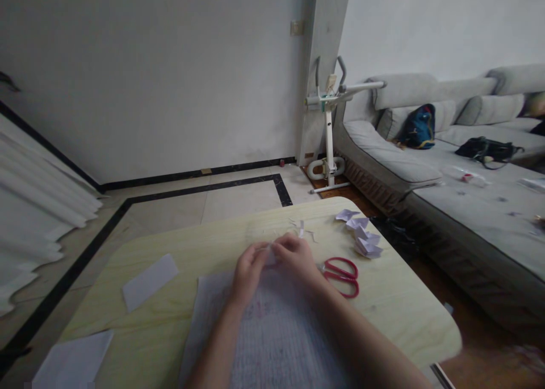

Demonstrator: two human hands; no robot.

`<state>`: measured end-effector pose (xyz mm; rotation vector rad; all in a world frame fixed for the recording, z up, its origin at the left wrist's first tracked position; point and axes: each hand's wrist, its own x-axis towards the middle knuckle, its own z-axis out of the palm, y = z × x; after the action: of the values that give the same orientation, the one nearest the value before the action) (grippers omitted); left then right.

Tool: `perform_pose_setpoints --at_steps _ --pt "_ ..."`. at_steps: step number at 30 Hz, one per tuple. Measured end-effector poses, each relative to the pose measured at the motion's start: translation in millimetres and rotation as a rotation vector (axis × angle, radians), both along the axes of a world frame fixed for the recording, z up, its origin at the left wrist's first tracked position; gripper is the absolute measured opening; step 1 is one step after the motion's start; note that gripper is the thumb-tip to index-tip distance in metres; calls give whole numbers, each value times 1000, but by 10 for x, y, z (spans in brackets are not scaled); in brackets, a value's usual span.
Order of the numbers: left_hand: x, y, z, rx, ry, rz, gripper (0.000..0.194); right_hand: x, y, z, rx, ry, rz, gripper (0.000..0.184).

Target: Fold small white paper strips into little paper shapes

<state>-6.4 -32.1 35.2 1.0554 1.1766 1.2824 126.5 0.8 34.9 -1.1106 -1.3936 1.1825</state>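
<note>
Both hands meet over the far edge of a large written sheet (255, 332) on the table. My left hand (250, 267) pinches one side of a small piece of white paper (271, 256). From the other side my right hand (293, 252) grips the same piece, and its fingers hide part of it. Red-handled scissors (342, 276) lie just right of my right forearm, their blades partly covered by it. Beyond my hands are thin paper scraps (302, 229). Several folded paper shapes (361, 235) sit in a row near the right edge.
The pale wooden table (409, 304) has rounded corners. On its left lie a white paper rectangle (150, 281) and more white paper (76, 360) at the near corner. A grey sofa (392, 156) with bags stands to the right, an exercise machine (328, 128) behind.
</note>
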Motion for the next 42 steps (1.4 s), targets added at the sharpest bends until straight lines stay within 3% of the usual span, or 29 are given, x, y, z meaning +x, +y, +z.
perform_pose_setpoints --at_steps 12,24,42 --pt "-6 -15 23 1 145 -13 40 -4 3 0 30 -67 23 15" --pt "12 14 8 17 54 -21 29 4 30 -11 2 32 30 18" --pt "1 -3 39 25 158 -11 28 4 16 -28 -58 65 40 14"
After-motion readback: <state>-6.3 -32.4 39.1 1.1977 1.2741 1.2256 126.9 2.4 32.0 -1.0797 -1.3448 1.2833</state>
